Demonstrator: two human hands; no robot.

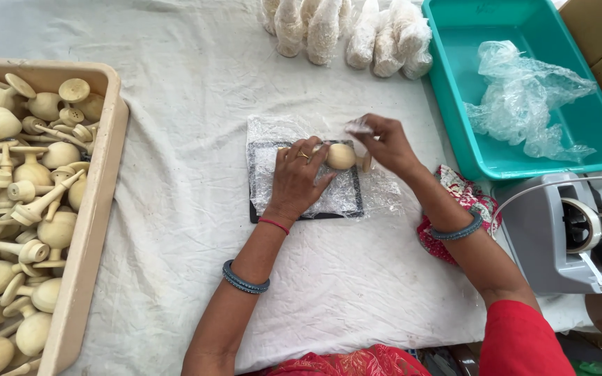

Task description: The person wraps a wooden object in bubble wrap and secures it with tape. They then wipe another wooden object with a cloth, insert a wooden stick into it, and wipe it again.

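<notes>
Gently, both hands wrap a smooth wooden knob (341,156) in crinkly plastic film (273,163).

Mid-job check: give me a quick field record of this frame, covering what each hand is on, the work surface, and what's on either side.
Left hand: pressing a wooden piece down onto the plastic wrap
Right hand: pinching a corner of the wrap above the piece
Work surface: dark mat under the wrap, on a white cloth
Person's left: beige bin full of unwrapped wooden pieces
Far edge: row of wrapped bundles
Person's right: teal tub holding crumpled plastic; tape dispenser nearer the person
</notes>
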